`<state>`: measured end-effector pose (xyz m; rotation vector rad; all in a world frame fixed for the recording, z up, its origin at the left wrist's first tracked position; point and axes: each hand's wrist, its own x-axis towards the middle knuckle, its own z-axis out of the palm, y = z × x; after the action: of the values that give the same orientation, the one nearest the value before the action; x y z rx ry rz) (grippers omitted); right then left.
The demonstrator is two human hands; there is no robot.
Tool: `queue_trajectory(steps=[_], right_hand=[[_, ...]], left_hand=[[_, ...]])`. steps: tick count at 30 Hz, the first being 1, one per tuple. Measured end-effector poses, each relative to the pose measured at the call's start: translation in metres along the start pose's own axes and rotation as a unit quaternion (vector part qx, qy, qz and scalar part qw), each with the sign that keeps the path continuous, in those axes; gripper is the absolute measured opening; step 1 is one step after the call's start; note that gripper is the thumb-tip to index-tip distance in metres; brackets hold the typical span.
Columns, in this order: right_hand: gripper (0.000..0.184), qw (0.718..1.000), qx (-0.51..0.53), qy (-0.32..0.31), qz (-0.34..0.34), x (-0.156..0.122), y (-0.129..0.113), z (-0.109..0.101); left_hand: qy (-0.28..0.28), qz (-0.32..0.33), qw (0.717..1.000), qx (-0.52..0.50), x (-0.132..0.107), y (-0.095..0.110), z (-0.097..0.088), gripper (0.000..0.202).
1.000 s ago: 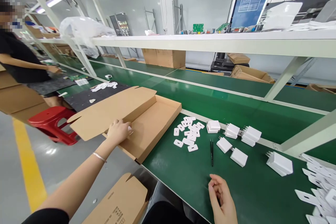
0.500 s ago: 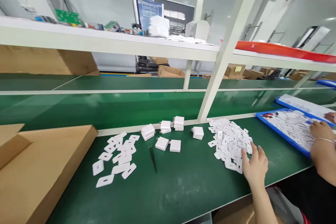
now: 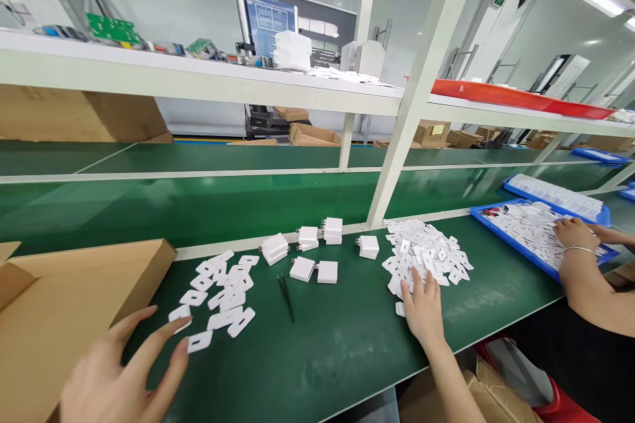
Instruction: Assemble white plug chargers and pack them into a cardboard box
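My left hand (image 3: 119, 370) hovers low at the front left with fingers spread, holding nothing, its fingertips close to a small scatter of flat white plastic pieces (image 3: 221, 291). My right hand (image 3: 421, 307) lies flat, fingers apart, on the near edge of a bigger heap of white pieces (image 3: 426, 251). Between the two piles sit several white charger bodies (image 3: 317, 251) and black tweezers (image 3: 286, 296) on the green bench (image 3: 337, 337).
An open cardboard box (image 3: 64, 304) lies at the left. A co-worker's hands (image 3: 573, 234) rest in a blue tray (image 3: 520, 244) of white parts at the right. A white frame post (image 3: 411, 99) rises behind the heap, under a shelf (image 3: 198, 76) with boards and a screen.
The view swung right from the cardboard box. My left hand left the box and now hovers by the small pile; my right hand moved onto the big heap and slid slightly left.
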<state>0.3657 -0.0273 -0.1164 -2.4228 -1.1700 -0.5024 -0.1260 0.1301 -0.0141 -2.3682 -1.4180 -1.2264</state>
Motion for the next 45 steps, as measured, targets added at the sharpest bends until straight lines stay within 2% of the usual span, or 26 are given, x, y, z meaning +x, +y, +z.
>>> queue_trajectory(steps=[6, 11, 14, 16, 20, 22, 24, 26, 29, 31, 32, 35, 39, 43, 44, 45], right_hand=[[0.070, 0.997, 0.058, -0.049, -0.016, -0.009, -0.053, 0.001], [0.068, 0.989, 0.097, -0.094, -0.058, -0.008, -0.085, 0.001], [0.065, 0.983, 0.116, -0.118, -0.077, -0.002, -0.101, 0.001], [0.064, 0.982, 0.123, -0.117, -0.084, 0.002, -0.108, 0.000], [0.058, 0.983, 0.129, -0.096, -0.089, 0.006, -0.114, -0.005], [0.055, 0.984, 0.132, -0.084, -0.087, 0.006, -0.112, -0.009], [0.050, 0.986, 0.123, -0.062, -0.097, 0.007, -0.108, -0.013], [0.043, 0.987, 0.105, -0.037, -0.117, 0.011, -0.106, -0.017], [0.030, 0.986, 0.084, -0.025, -0.139, 0.022, -0.108, -0.022], [0.028, 0.986, 0.075, -0.033, -0.142, 0.031, -0.113, -0.023], [0.029, 0.986, 0.069, -0.039, -0.144, 0.036, -0.117, -0.023], [0.027, 0.984, 0.052, -0.062, -0.156, 0.047, -0.127, -0.022], [0.011, 0.978, 0.049, -0.091, -0.181, 0.053, -0.136, -0.020], [0.021, 0.975, 0.061, -0.097, -0.188, 0.054, -0.140, -0.020], [0.024, 0.975, 0.066, -0.098, -0.188, 0.054, -0.141, -0.022], [0.026, 0.975, 0.074, -0.099, -0.186, 0.055, -0.142, -0.023]], left_hand=[[-0.055, 0.069, 0.995, -0.034, -0.002, 0.042, 0.035, 0.023], [-0.101, 0.107, 0.986, -0.074, 0.001, 0.077, 0.058, 0.022], [-0.135, 0.131, 0.979, -0.083, 0.009, 0.099, 0.083, 0.024], [-0.162, 0.151, 0.972, -0.080, 0.017, 0.114, 0.104, 0.029], [-0.235, 0.186, 0.950, -0.081, 0.037, 0.138, 0.148, 0.053], [-0.261, 0.191, 0.941, -0.101, 0.048, 0.143, 0.164, 0.057], [-0.274, 0.191, 0.935, -0.121, 0.057, 0.144, 0.170, 0.051], [-0.279, 0.190, 0.930, -0.144, 0.062, 0.143, 0.168, 0.042], [-0.279, 0.169, 0.928, -0.179, 0.060, 0.141, 0.151, 0.038], [-0.284, 0.113, 0.920, -0.246, 0.053, 0.139, 0.135, 0.042], [-0.289, 0.074, 0.906, -0.300, 0.049, 0.138, 0.126, 0.045], [-0.297, -0.043, 0.835, -0.461, 0.030, 0.133, 0.101, 0.048], [-0.271, -0.133, 0.759, -0.576, 0.002, 0.132, 0.072, 0.055], [-0.222, -0.214, 0.645, -0.700, -0.014, 0.144, 0.053, 0.059], [-0.214, -0.217, 0.633, -0.711, -0.016, 0.147, 0.050, 0.057], [-0.210, -0.213, 0.640, -0.708, -0.017, 0.150, 0.046, 0.054]])
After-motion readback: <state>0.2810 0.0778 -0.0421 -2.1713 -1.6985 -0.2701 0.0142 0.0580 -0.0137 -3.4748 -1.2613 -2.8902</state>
